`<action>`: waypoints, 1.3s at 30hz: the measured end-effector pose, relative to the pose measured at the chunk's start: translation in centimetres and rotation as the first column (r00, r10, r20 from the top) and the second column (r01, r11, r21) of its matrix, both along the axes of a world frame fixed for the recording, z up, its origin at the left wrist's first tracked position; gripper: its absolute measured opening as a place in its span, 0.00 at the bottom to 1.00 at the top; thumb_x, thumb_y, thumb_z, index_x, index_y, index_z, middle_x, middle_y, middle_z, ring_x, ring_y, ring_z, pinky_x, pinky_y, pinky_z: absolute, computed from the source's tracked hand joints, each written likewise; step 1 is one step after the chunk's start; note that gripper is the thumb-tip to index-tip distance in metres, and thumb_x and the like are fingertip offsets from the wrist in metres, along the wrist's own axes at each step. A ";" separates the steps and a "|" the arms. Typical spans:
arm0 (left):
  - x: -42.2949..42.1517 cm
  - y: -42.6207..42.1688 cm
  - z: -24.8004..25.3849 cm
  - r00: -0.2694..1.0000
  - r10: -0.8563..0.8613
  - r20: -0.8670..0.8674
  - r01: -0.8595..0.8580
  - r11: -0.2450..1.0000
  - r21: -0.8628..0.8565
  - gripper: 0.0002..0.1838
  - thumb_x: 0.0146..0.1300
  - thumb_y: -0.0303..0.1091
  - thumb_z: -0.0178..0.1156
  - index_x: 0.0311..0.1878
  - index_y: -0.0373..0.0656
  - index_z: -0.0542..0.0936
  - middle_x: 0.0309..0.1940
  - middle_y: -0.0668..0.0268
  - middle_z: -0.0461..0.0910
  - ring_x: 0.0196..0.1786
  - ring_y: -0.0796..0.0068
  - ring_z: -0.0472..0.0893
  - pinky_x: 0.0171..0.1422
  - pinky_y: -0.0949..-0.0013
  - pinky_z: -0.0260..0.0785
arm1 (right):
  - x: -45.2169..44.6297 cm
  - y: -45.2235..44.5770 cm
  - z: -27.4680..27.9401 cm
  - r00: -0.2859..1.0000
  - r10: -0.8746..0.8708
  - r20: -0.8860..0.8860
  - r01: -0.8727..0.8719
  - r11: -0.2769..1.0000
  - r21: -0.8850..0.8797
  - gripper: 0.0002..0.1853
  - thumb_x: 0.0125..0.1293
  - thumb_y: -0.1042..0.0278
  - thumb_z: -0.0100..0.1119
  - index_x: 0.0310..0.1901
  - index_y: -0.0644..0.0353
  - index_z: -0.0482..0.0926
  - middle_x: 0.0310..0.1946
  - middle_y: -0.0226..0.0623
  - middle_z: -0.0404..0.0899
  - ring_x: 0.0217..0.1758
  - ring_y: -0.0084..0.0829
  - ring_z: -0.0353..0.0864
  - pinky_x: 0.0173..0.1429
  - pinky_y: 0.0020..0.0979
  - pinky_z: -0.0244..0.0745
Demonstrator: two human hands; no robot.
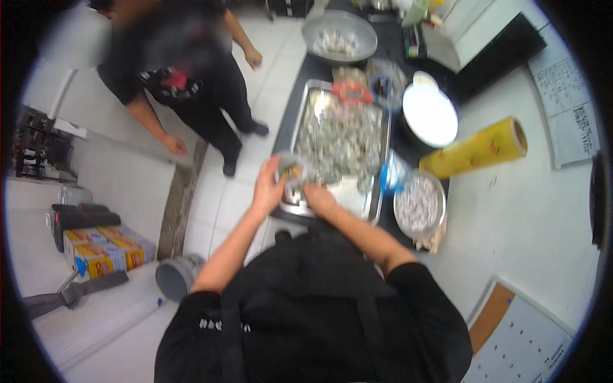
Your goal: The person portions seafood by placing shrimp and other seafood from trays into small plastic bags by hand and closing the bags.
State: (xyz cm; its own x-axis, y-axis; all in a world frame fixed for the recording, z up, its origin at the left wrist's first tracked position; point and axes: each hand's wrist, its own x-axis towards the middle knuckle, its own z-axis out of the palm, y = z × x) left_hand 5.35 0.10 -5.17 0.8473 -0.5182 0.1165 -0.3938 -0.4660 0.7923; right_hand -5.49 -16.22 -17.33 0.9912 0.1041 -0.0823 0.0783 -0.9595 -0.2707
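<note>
My left hand (268, 189) is wrapped round a small clear plastic cup (285, 163) with orange-yellow bits in it, above the near left corner of a metal tray (348, 198). My right hand (319, 198) is beside the cup, low over the tray's near end. Its fingers look curled together, and what they hold, if anything, is hidden. A pile of greyish, translucent pieces (338, 137) covers most of the tray; they are too blurred to name. Near the far end of the pile lies a red-orange object (352, 93).
Right of the tray are a bowl of pale pieces (419, 205), a yellow patterned roll (476, 150) and a white bowl (430, 115). A large metal bowl (339, 37) stands beyond. Another person (182, 76) stands at the left, near a grey bin (179, 277) and boxes (108, 249).
</note>
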 end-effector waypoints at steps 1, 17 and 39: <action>0.4 0.4 -1.6 0.932 -0.016 0.363 -0.004 0.999 0.053 0.28 0.53 0.24 0.57 0.61 0.38 0.70 0.57 0.53 0.71 0.40 0.67 0.79 0.43 0.67 0.74 | -0.1 -0.3 2.2 0.998 0.037 -0.050 -0.040 0.998 -0.057 0.19 0.55 0.72 0.54 0.50 0.66 0.71 0.40 0.48 0.78 0.45 0.44 0.78 0.47 0.39 0.75; -1.2 1.0 3.9 0.981 -0.012 -0.195 -0.019 0.988 -0.156 0.26 0.52 0.23 0.58 0.58 0.32 0.71 0.58 0.50 0.69 0.59 0.53 0.72 0.64 0.63 0.64 | 3.4 1.6 5.0 0.977 -0.043 -0.211 0.060 0.995 0.075 0.18 0.62 0.55 0.56 0.39 0.63 0.82 0.31 0.50 0.82 0.35 0.47 0.83 0.41 0.44 0.78; -1.6 3.1 4.9 0.973 -0.007 -0.229 -0.026 0.990 -0.139 0.27 0.55 0.21 0.55 0.61 0.33 0.69 0.59 0.54 0.66 0.45 0.64 0.80 0.36 0.71 0.79 | 2.3 -1.3 4.4 0.957 -0.101 -0.273 0.086 0.994 -0.064 0.15 0.54 0.70 0.55 0.43 0.65 0.77 0.44 0.52 0.77 0.43 0.48 0.81 0.45 0.44 0.79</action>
